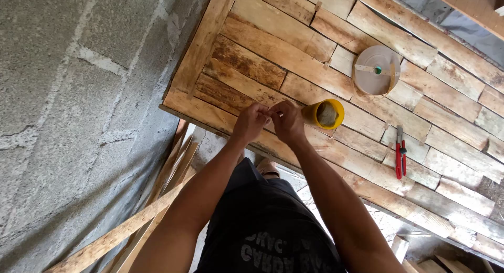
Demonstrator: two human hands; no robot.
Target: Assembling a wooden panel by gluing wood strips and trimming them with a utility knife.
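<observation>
My left hand (251,121) and my right hand (287,121) meet fingertip to fingertip over the near edge of a rough wooden plank table (294,57). They pinch something small between them; it is too small to identify. A yellow cup (324,114) lies on its side just right of my right hand, with greyish matter inside. A large roll of pale tape (376,69) rests on the planks farther back.
Red-handled pliers (400,153) lie on the table at the right. A grey block wall (73,94) fills the left. Loose wooden slats (157,204) lean under the table's left corner, and wood offcuts (420,260) lie at lower right.
</observation>
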